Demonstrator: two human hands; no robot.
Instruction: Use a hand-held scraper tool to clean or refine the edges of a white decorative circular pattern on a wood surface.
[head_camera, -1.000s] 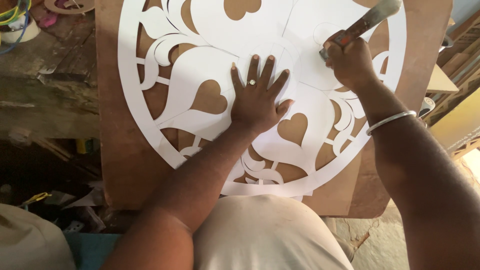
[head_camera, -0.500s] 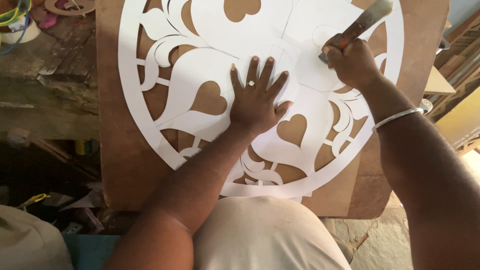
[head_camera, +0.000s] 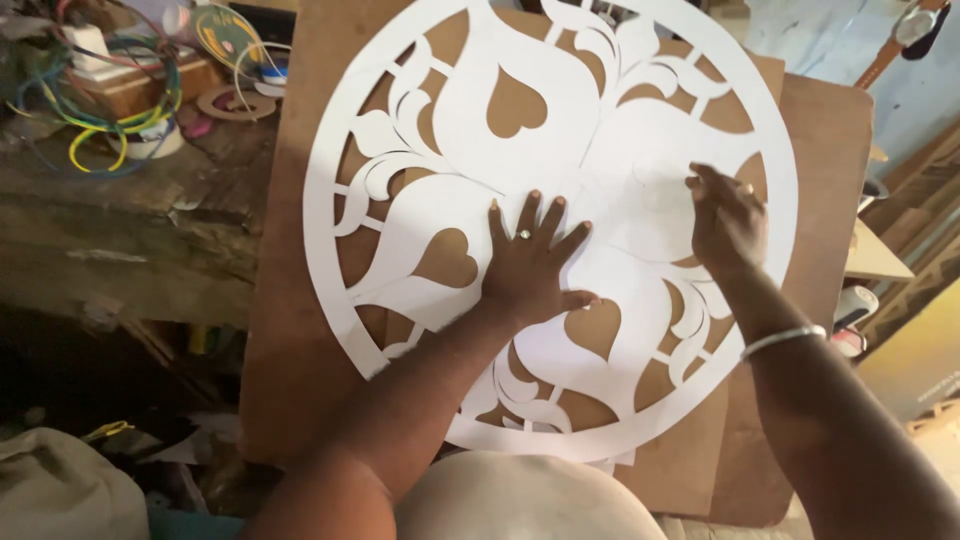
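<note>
Hands apart: left hand (head_camera: 528, 268) flat on white stencil (head_camera: 450, 200); right hand (head_camera: 728, 222) fingertips touching it.

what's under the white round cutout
A brown board lies under the white round cutout, showing through its heart-shaped holes; the board's middle is covered.

My left hand (head_camera: 530, 268) lies flat at the middle of the white cut-out stencil (head_camera: 560, 130), blocking the centre; my right hand (head_camera: 727, 222) takes its right side. The stencil's upper half lies open, while tangled wires (head_camera: 105, 120) crowd the counter (head_camera: 130, 240) at left.
</note>
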